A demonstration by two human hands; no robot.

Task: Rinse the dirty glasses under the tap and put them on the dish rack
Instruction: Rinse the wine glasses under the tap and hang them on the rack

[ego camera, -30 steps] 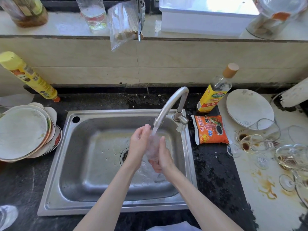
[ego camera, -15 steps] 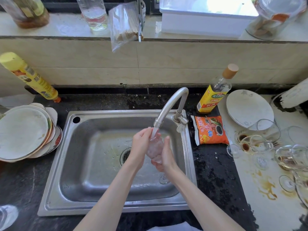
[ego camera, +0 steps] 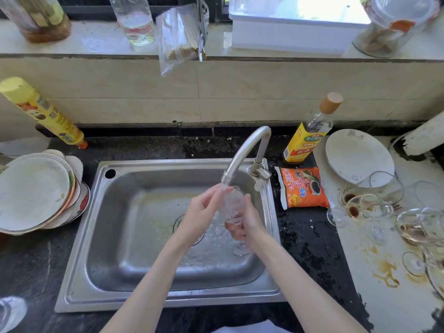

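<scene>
Head view: a stemmed glass (ego camera: 232, 205) is held upright over the right half of the sink (ego camera: 153, 236), its mouth directly under the tap (ego camera: 242, 155) spout, with water running into it. The right hand (ego camera: 248, 224) curls its fingers round the lower bowl and stem; the foot shows below that hand. The left hand (ego camera: 200, 213) rests against the bowl's left side, fingers loosely bent, fingertips at the rim. More dirty glasses (ego camera: 374, 203) lie tumbled on the stained white surface along the table's right edge, beside a white plate (ego camera: 358, 155). A stack of plates (ego camera: 36, 191) sits at the table's left edge.
</scene>
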